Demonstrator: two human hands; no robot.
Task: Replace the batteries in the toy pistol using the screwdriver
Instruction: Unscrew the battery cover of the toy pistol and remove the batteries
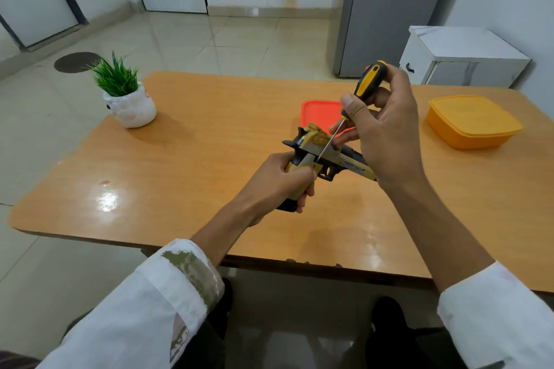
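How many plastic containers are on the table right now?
2. An orange container with its lid on sits at the table's far right; a red one lies behind the toy pistol, partly hidden by the right hand.

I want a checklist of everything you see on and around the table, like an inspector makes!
Surface: orange wooden table, shiny, with glare.
Job's things: toy pistol held above the table; screwdriver tip at the pistol's grip.
Clutter: potted plant far left; orange box with lid on, right; red lid behind the pistol.
Grippers: left hand clasps the pistol's grip; right hand holds the screwdriver handle.
Cables: nothing seen.
Surroundings: tiled floor, white cabinet, grey door.
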